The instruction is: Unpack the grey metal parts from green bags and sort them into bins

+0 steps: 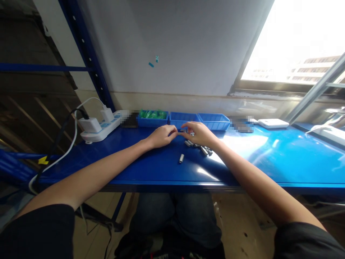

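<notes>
My left hand (163,135) and my right hand (199,133) meet fingertip to fingertip above the blue table, just in front of the blue bins. The left fingers are pressed together in a pinch. My right thumb and fingers curl toward the same spot. Whatever is between the fingertips is too small or too hidden to make out. Under and beside the right hand lies a loose group of short silvery metal cylinders (204,150). One separate metal cylinder (181,158) rests closer to the table's front edge.
Green pieces fill the left blue bin (153,122); two more blue bins, a middle one (183,117) and a right one (215,122), adjoin it. A power strip (100,133) with plugs and cables stands left. A flat white device (273,123) sits at the back right.
</notes>
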